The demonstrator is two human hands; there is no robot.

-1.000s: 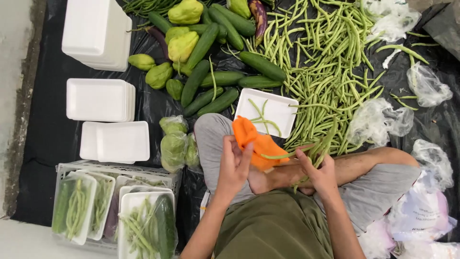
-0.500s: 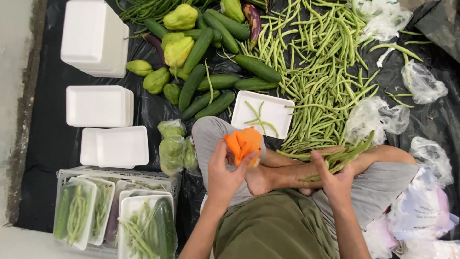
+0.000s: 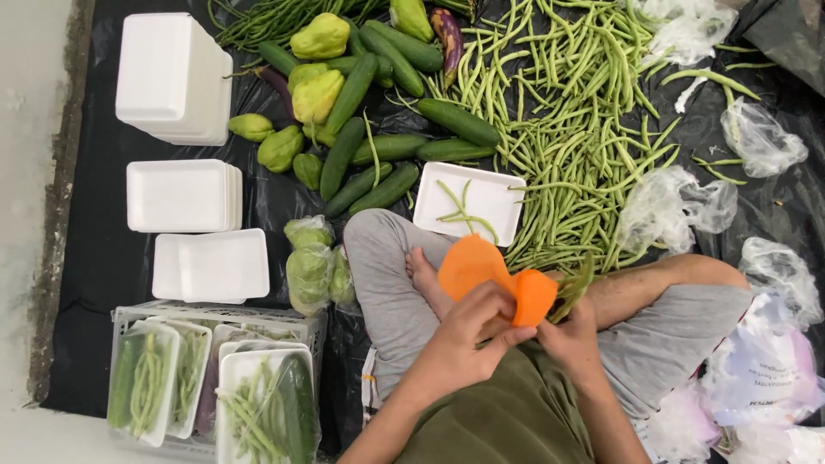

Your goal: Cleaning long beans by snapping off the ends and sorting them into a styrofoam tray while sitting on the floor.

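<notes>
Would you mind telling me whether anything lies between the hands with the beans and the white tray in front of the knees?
Nothing visible does. The left hand holds an orange sheet, the right hand holds beans, and the tray lies just beyond the foot, a few beans in it.

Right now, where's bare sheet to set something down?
Free: the black sheet left of the foam tray stacks, and a strip between those stacks and the cucumbers. Crowded: the green bean pile and the plastic bags on the right.
</notes>
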